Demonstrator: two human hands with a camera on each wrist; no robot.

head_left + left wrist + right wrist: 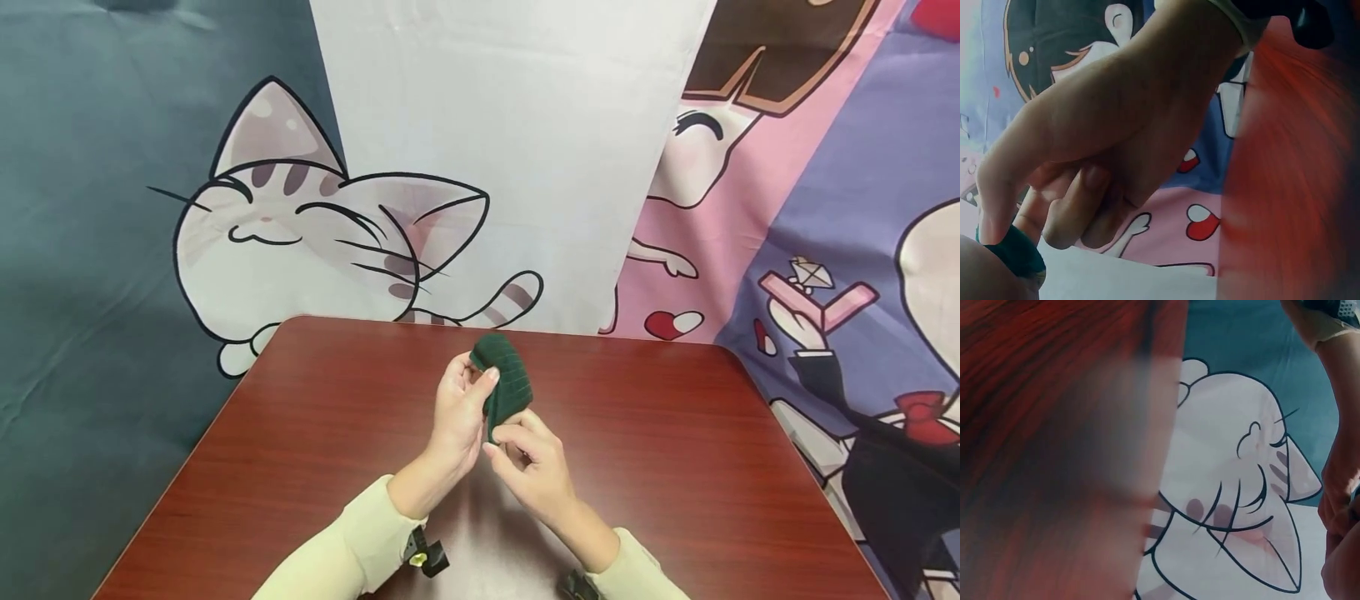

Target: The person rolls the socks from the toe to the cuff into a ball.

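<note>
A small folded piece of dark green fabric (512, 379) with thin pale stripes is held up above the table; its exact kind does not show. My left hand (459, 410) grips its left side, the thumb lying over the front. Lower down, my right hand (536, 467) pinches the bottom end between thumb and fingers. In the left wrist view, the green fabric (1017, 251) appears at the lower left, partly covered by fingers. Only parts of the hands (1341, 487) show at the right edge of the right wrist view, where the fabric is almost wholly hidden.
Below the hands is a reddish-brown wooden table (337, 392) with a glossy top. Behind it hangs a cartoon backdrop (517, 117) with a cat and figures. Dark wrist devices (427, 554) sit at both pale sleeves (360, 537).
</note>
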